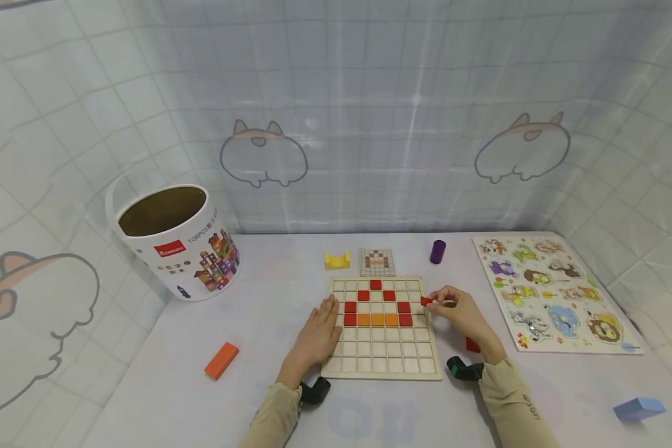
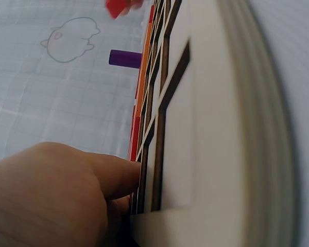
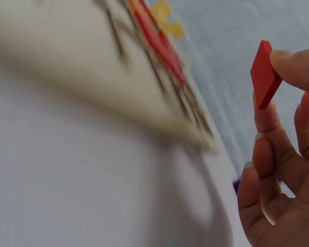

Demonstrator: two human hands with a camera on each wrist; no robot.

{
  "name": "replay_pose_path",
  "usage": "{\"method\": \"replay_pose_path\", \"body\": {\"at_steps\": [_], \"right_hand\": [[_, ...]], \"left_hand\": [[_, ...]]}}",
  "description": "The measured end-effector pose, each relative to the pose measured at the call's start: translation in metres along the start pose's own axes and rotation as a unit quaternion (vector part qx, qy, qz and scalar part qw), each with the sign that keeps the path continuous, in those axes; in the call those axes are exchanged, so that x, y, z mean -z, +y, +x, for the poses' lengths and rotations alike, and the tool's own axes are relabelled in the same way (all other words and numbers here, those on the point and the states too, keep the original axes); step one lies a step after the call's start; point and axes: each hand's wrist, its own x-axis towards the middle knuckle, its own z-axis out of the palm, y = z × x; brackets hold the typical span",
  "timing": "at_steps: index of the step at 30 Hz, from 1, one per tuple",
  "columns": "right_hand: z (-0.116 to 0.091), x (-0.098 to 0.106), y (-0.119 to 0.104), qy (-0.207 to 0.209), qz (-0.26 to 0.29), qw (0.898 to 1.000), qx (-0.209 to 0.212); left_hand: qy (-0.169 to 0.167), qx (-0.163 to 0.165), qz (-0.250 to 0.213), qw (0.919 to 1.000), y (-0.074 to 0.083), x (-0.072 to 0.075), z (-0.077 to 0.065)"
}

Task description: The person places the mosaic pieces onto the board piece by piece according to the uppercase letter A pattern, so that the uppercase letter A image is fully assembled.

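Observation:
A wooden grid board (image 1: pixel 381 376) lies flat on the table, with several red square tiles (image 1: pixel 376 285) forming a peak and three orange tiles (image 1: pixel 378 320) in a row between red ones. My left hand (image 1: pixel 317 336) rests along the board's left edge, fingers extended; its thumb (image 2: pixel 118 175) touches the grid in the left wrist view. Over the right edge, my right hand (image 1: pixel 456 311) pinches a red square tile (image 3: pixel 264 74) between thumb and fingertips, raised off the board. Another red tile (image 1: pixel 473 345) lies on the table beside my right forearm, partly hidden.
Behind the board are a small pattern card (image 1: pixel 378 272), a yellow block (image 1: pixel 338 261) and a purple cylinder (image 1: pixel 438 252). An animal puzzle board (image 1: pixel 579 343) lies right, a blue block (image 1: pixel 638 409) nearer. Leftward are an orange block (image 1: pixel 221 361) and a white bucket (image 1: pixel 173 267).

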Motion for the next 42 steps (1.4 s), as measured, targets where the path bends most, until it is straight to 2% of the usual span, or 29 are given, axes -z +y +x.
{"method": "replay_pose_path", "body": {"at_steps": [6,12,20,25,32,37,42], "right_hand": [[0.015,-0.021,-0.01,-0.005,0.041,0.999,0.014],[0.022,-0.034,-0.018,-0.019,0.066,0.997,0.036],[0.018,-0.04,-0.025,-0.011,0.057,0.998,0.025],[0.019,-0.057,-0.034,-0.02,0.054,0.998,0.032],[0.021,-0.087,-0.047,-0.026,0.029,0.998,0.058],[0.014,-0.104,-0.056,-0.031,0.021,0.996,0.076],[0.012,-0.121,-0.046,-0.033,0.001,0.993,0.113]], "left_hand": [[-0.008,0.002,0.009,0.9999,0.0,-0.003,0.001],[-0.009,0.005,0.012,0.9999,-0.001,0.001,0.0],[-0.004,-0.001,0.003,1.0,0.0,0.003,0.001],[-0.005,-0.001,0.003,1.0,-0.001,0.002,0.001],[-0.005,0.003,0.007,1.0,-0.002,-0.001,0.001],[-0.005,0.004,0.009,0.9999,-0.002,0.001,0.001],[-0.002,0.001,0.012,0.9999,-0.002,0.0,0.0]]}}
